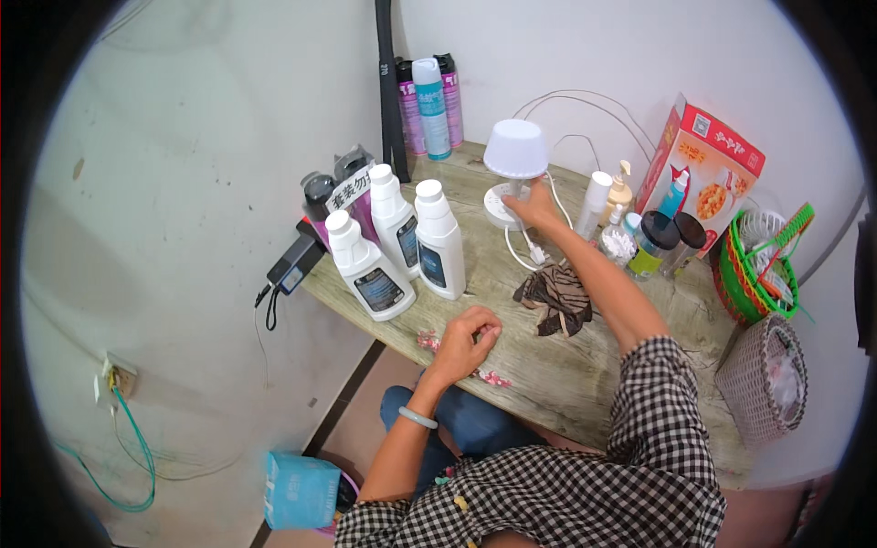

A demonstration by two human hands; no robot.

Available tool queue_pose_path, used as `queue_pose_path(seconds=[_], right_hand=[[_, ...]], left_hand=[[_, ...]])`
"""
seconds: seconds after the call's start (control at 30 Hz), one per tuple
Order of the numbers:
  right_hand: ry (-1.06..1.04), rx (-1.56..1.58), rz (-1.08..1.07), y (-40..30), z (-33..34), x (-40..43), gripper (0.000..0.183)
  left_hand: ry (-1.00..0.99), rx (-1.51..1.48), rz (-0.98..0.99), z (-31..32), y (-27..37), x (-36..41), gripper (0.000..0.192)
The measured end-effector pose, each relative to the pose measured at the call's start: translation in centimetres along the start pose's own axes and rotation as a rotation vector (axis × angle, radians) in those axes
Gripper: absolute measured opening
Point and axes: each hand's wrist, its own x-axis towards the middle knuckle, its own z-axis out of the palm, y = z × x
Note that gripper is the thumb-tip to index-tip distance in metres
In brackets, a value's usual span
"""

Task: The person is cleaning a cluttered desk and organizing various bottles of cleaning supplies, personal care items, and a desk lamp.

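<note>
My right hand (534, 205) reaches to a small white table lamp (516, 149), its fingers around the stem just above the round base. A white cable and plug (536, 255) lie beside the base. My left hand (468, 342) rests near the table's front edge with its fingers curled; nothing shows in it. Three white capped plastic bottles (438, 257) with dark labels stand upright beyond my left hand. Between my forearms, nearer the right one, lies a crumpled brown and black patterned cloth (558, 298) on the wood-patterned table (541, 370).
Spray cans (431, 109) stand at the back corner. A red box (712, 164), jars (654, 243) and a pump bottle (619, 192) stand at the right, near a green basket (760, 274) and a woven basket (757, 390). A black device (296, 262) juts past the left edge.
</note>
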Motion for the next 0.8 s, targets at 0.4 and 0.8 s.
queue_pose_path(seconds=[0.4,0.8], right_hand=[[0.085,0.005,0.051,-3.3,1.7,0.2,0.041],[-0.111,0.442,-0.236,-15.4,-20.0,-7.8,0.025]], left_hand=[[-0.010,-0.079,-0.046,-0.4,0.0,0.1,0.008],[-0.021,-0.073,-0.069,-0.1,0.1,0.1,0.007]])
